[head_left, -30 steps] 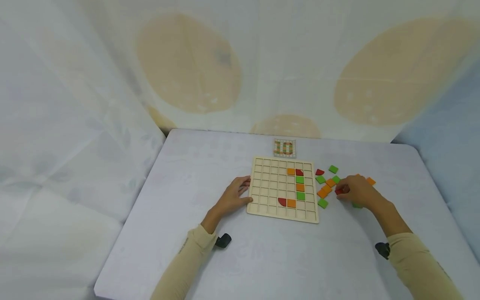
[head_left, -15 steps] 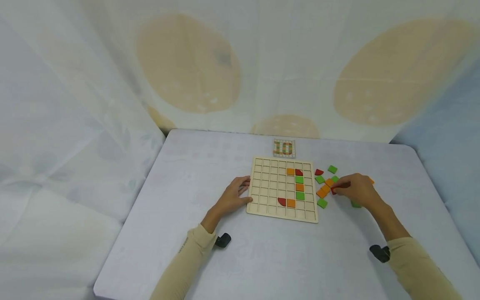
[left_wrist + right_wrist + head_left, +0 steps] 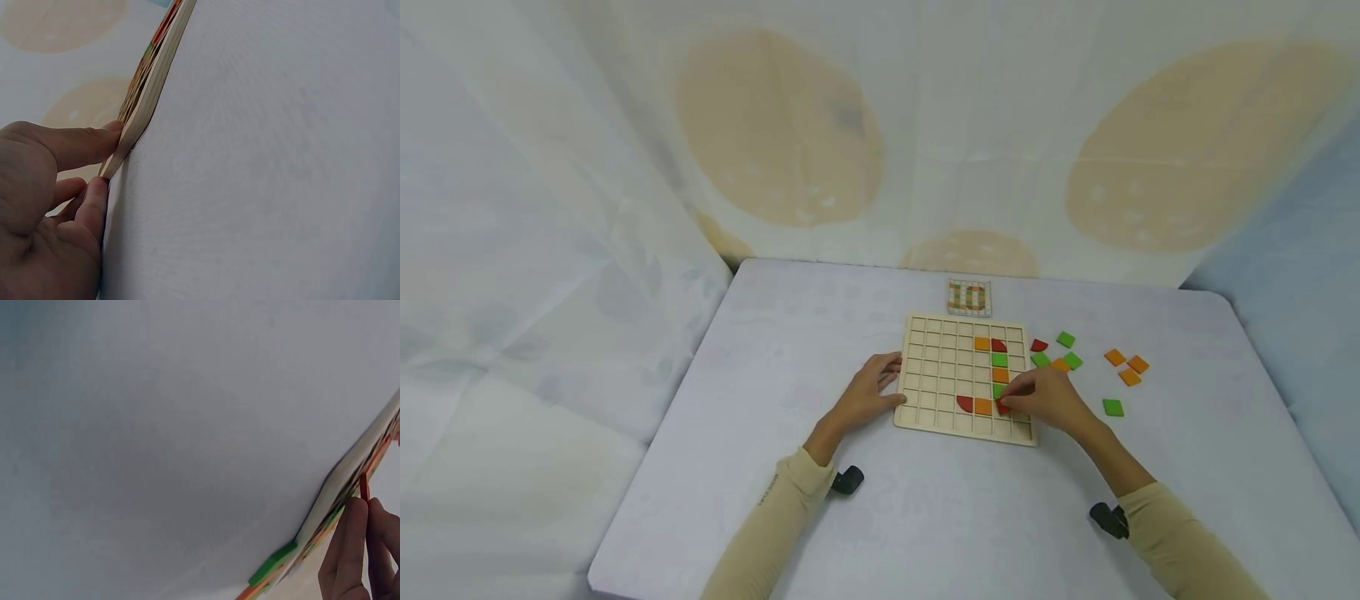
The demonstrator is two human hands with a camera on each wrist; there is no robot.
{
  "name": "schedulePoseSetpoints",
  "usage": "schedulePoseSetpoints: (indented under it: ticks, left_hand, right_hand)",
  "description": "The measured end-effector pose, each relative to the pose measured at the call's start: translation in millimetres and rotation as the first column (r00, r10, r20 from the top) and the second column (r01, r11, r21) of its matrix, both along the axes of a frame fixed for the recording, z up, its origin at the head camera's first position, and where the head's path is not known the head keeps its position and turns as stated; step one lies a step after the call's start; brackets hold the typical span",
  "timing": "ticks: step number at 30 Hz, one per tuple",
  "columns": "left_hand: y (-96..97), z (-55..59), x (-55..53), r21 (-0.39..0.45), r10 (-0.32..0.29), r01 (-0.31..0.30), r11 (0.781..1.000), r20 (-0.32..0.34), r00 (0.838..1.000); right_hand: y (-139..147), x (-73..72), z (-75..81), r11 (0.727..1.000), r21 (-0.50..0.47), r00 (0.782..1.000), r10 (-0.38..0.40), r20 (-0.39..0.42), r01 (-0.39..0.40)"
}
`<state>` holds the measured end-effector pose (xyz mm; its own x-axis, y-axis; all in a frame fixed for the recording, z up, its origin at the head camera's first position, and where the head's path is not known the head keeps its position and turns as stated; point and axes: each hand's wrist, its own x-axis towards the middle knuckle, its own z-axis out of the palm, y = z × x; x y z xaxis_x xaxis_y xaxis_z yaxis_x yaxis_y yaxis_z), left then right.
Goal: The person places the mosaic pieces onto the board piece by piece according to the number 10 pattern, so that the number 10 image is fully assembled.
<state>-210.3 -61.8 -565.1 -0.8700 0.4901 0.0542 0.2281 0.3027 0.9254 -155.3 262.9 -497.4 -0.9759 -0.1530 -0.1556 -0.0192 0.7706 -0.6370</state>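
Observation:
My right hand pinches a red quarter-circle tile between thumb and fingers, low over the right part of a wooden grid board. In the right wrist view that red tile stands edge-on at the fingertips. On the board lie orange squares, green squares and two other red quarter-circles. My left hand rests against the board's left edge, its thumb and fingers apart along it. The left wrist view shows the thumb touching the board's side.
Right of the board lie loose green tiles, orange tiles and a red quarter-circle; my right hand covers part of this area. A small patterned card lies behind the board on the white table. Cloth hangs around the table.
My right hand has carried the red quarter-circle leftward from the loose tiles to the board, beside an orange square. My left hand has stayed at the board's edge.

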Motion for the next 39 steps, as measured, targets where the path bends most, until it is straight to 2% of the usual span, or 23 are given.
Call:
schedulePoseSetpoints:
  ticks: [7,12,17,23,27,33,35,39]
  left_hand:
    - [0.7,1.3,0.6,-0.003,-0.004,0.004,1.000,-0.006,1.000]
    - [1.6,1.7,1.5,0.004,-0.007,0.007,1.000,0.004,1.000]
    - [2.5,0.4,1.9,0.014,-0.007,0.007,1.000,0.015,1.000]
    - [2.0,0.0,1.7,0.007,-0.005,0.005,1.000,0.008,1.000]
    - [1.6,-0.2,1.6,0.003,-0.004,0.004,1.000,0.001,1.000]
    - [2.1,-0.9,1.1,0.001,-0.007,0.007,1.000,0.003,1.000]
    - [1.8,-0.6,0.9,-0.004,-0.008,0.008,1.000,0.003,1.000]
    - [0.4,-0.1,-0.4,-0.008,0.007,-0.007,1.000,0.015,1.000]
  right_hand:
    - [-6,4.1,-7.3,1.000,0.018,0.999,-0.005,-0.046,0.006]
    - [-12,9.2,-7.4,0.995,0.095,0.995,0.025,-0.098,-0.015]
    - [-12,12.9,-5.1,0.989,0.134,0.989,0.084,-0.120,-0.068]
    - [-6,13.7,-5.9,0.984,0.090,0.977,0.163,-0.137,-0.152]
    - [-4,12.2,-7.9,0.974,0.122,0.967,0.206,-0.149,-0.189]
    - [-5,10.0,-6.4,0.931,0.251,0.931,0.315,-0.182,-0.266]
    - [-5,10.2,-5.0,0.930,0.262,0.933,0.310,-0.183,-0.257]
    - [-6,8.9,-3.2,0.955,0.213,0.953,0.244,-0.181,-0.205]
